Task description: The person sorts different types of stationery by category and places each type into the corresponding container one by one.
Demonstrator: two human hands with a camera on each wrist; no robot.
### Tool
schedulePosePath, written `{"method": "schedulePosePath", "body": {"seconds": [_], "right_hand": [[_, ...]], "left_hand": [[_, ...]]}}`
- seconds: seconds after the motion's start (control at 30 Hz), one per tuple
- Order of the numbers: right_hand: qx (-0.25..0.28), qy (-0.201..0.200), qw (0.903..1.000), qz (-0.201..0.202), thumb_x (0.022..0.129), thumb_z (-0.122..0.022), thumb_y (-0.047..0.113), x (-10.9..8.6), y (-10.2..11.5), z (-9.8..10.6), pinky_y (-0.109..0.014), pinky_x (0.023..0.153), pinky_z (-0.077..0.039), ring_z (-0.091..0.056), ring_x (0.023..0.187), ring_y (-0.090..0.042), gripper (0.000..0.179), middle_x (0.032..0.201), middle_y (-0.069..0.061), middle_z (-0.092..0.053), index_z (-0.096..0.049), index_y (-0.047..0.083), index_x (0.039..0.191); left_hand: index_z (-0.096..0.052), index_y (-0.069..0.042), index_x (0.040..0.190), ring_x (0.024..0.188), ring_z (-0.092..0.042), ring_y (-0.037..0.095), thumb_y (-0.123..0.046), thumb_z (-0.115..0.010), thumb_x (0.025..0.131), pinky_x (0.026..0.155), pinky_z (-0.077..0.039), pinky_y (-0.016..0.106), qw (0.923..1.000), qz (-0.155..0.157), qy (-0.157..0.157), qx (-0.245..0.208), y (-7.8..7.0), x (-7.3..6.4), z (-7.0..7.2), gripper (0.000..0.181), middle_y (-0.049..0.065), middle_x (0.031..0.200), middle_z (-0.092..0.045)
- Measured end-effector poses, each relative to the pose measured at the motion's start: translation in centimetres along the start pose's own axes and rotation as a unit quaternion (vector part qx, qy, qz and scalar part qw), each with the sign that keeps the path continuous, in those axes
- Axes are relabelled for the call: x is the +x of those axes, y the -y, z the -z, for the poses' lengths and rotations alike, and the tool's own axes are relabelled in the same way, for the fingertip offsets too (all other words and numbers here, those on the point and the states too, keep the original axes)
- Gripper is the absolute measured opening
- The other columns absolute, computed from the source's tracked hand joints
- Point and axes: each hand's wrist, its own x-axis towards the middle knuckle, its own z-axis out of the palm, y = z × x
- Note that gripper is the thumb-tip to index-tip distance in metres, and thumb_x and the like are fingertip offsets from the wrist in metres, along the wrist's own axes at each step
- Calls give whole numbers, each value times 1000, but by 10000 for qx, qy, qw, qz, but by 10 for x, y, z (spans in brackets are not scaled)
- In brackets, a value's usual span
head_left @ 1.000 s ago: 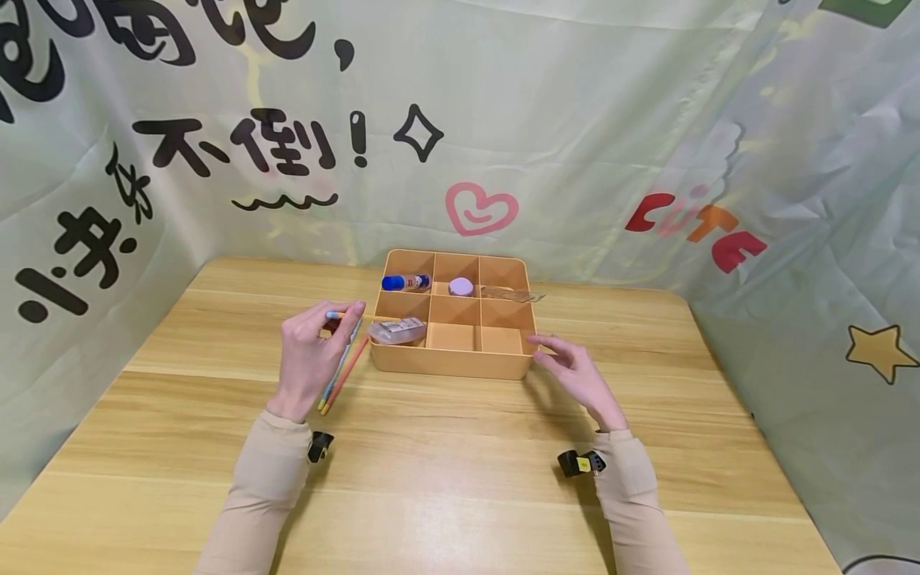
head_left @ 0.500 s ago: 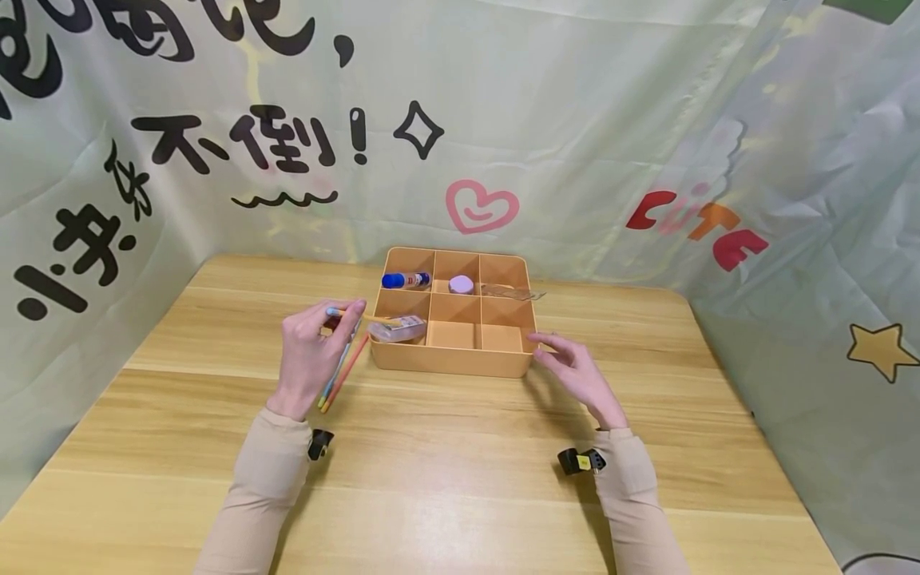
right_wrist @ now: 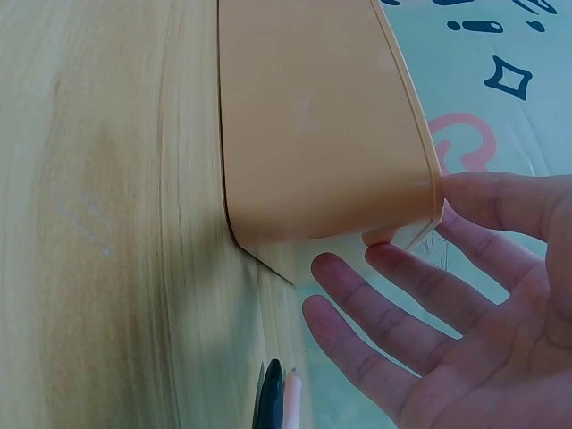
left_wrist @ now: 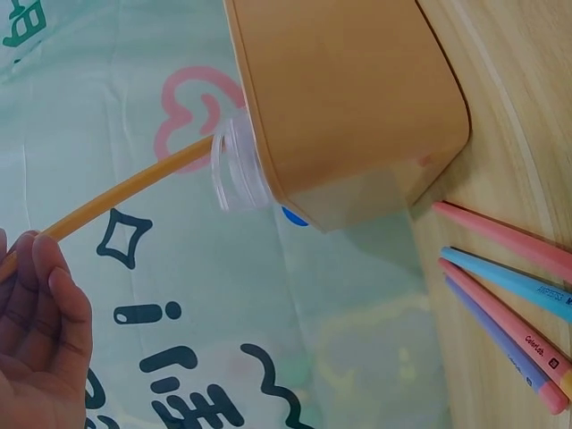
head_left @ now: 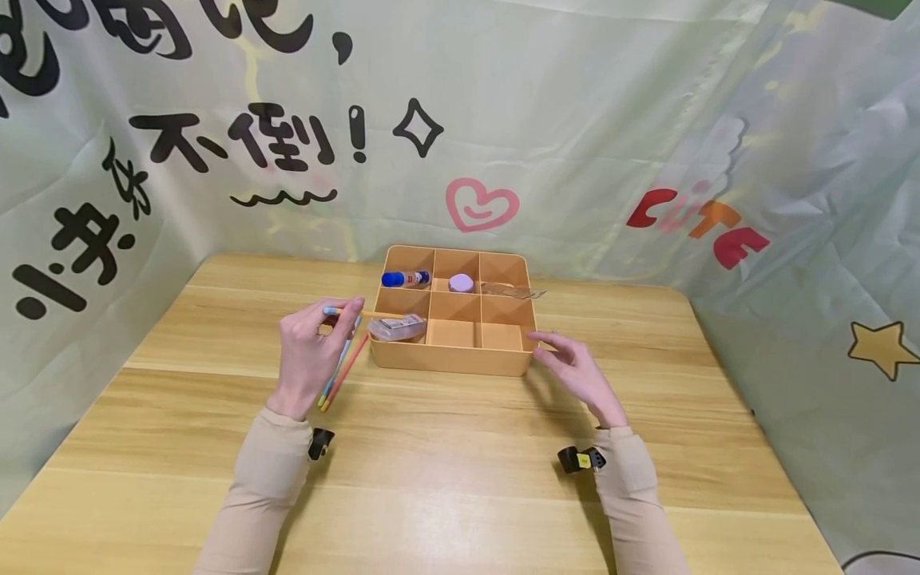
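My left hand (head_left: 312, 351) pinches an orange pen (left_wrist: 134, 189) with a light-blue end, held sloping. Its far end reaches the clear plastic container (left_wrist: 239, 168) that juts over the rim of the tan divided box (head_left: 453, 361). Several coloured pens lie on the table below that hand, among them a pink pen (left_wrist: 500, 237) and a blue pen (left_wrist: 509, 284). At the box's front right corner is my right hand (head_left: 575, 375), fingers loosely extended, with the thumb right at the rim in the right wrist view.
Inside the box's back row are a blue-capped glue stick (head_left: 406, 279), a purple-lidded item (head_left: 461, 283) and a clear flat piece (head_left: 512, 291) poking past the right wall. A printed cloth (head_left: 596, 160) hangs behind the wooden table (head_left: 446, 479).
The orange pen's far end has swung out over the clear container. The left hand has barely shifted, and the right hand keeps its place at the box corner.
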Motion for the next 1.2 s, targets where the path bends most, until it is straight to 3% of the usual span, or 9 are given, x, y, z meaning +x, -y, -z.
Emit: {"method": "schedulePosePath", "body": {"seconds": [0.47,0.6,0.73,0.97,1.07,1.2], "right_hand": [[-59,6,10000,24,104,-54,16,1,-1,1,-59,115,-40,-55,131,-47,42,152,-25,-47,-53,-2,142],[-89,-13,10000,12,104,-55,16,1,0,1,-59,115,-41,-57,130,-45,42,152,-24,-48,-53,-2,142],[-85,-18,10000,-5,104,-55,16,1,0,1,-58,115,-41,-57,130,-44,43,152,-24,-48,-52,-3,142],[-122,-33,9999,-17,104,-55,16,1,-2,1,-59,116,-38,-57,130,-43,43,152,-24,-48,-53,-3,142],[-125,-36,9999,-23,104,-55,17,1,-3,1,-59,116,-39,-57,130,-43,43,151,-24,-49,-53,-2,142],[-84,-37,10000,-30,103,-56,17,1,-3,1,-59,119,-35,-52,136,-45,43,152,-24,-49,-53,-2,142]], "left_hand": [[-75,3,81,56,-64,15,5,-73,87,64,-48,5,9998,26,-50,-170,-3,1,-1,6,5,57,-64],[-75,5,82,55,-63,15,0,-73,89,64,-49,5,9996,-45,-66,-266,-5,1,-2,8,7,59,-67],[-75,7,85,55,-63,14,-6,-72,92,62,-48,5,9992,-151,-2,-369,-7,1,-5,15,9,62,-70],[-75,2,84,56,-61,11,4,-75,85,59,-47,9,9982,-220,230,-517,-14,-1,-13,3,6,63,-69],[-76,2,85,55,-62,13,8,-75,82,59,-49,11,9975,-252,364,-542,-16,-3,-16,6,6,64,-70],[-77,3,88,56,-59,12,4,-75,85,58,-47,12,9964,-306,557,-558,-16,-6,-19,3,6,65,-69]]}}
